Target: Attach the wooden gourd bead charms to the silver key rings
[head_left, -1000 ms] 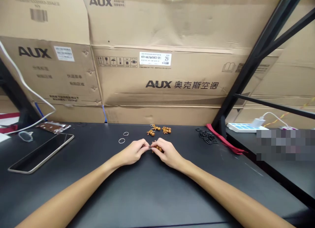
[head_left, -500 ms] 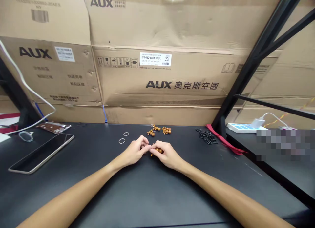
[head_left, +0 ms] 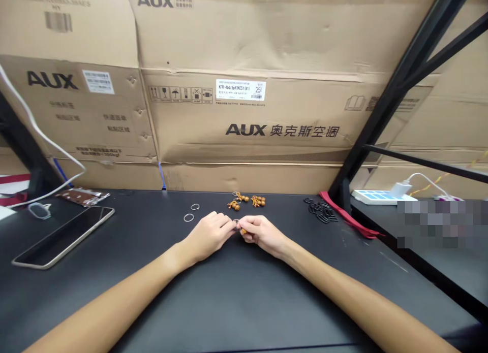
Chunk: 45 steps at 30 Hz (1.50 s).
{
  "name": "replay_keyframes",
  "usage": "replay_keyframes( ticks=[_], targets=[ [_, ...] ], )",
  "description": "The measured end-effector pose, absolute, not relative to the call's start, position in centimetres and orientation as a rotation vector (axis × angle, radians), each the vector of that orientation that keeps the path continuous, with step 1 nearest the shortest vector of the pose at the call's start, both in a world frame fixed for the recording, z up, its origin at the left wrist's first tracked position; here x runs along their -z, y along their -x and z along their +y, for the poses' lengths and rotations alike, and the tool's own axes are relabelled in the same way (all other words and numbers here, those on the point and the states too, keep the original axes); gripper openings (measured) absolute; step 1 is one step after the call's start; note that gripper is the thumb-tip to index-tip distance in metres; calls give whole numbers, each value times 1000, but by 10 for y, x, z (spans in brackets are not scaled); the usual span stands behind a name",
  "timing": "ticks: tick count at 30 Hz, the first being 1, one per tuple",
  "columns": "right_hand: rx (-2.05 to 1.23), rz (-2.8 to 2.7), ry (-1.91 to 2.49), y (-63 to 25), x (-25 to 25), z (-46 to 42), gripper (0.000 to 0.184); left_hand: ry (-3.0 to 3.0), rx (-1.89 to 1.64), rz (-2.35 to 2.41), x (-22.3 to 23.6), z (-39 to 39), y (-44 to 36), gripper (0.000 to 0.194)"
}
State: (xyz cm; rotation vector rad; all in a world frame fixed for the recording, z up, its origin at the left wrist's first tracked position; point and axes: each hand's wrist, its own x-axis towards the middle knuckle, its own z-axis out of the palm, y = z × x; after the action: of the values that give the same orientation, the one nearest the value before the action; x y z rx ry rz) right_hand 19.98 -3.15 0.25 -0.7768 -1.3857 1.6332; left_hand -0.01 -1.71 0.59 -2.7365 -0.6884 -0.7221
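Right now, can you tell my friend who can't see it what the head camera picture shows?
The left hand and right hand meet over a black table, and the right hand pinches small orange-brown beads. More wooden beads, two metal rings and black rings lie nearby, with a phone at left and AUX cardboard boxes behind.

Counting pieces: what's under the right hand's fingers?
A small orange-brown bead shows beneath the right hand, and a small metal ring at its fingertips. The fingers cover the rest, so how many pieces it holds cannot be seen.
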Motion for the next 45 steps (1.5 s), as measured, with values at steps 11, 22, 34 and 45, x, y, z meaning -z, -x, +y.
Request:
replay_keyframes(
  ticks=[11, 22, 34, 45],
  targets=[
    [-1560, -1431, 858, -202, -1, -28, 35, 2768, 841, -722, -12, -24, 1, 27],
    [-1038, -1648, 968, -209, 9, -19, 30, 2985, 1264, -1307, -12, -23, -6, 20],
    [-1058, -1599, 1041, -208, 3, -23, 34, 3010, 1348, -1427, -14, -26, -8, 23],
    [-1272, -1495, 976, -207, 6, -21, 43, 3019, 1401, -1460, -14, -25, -8, 23]
  ],
)
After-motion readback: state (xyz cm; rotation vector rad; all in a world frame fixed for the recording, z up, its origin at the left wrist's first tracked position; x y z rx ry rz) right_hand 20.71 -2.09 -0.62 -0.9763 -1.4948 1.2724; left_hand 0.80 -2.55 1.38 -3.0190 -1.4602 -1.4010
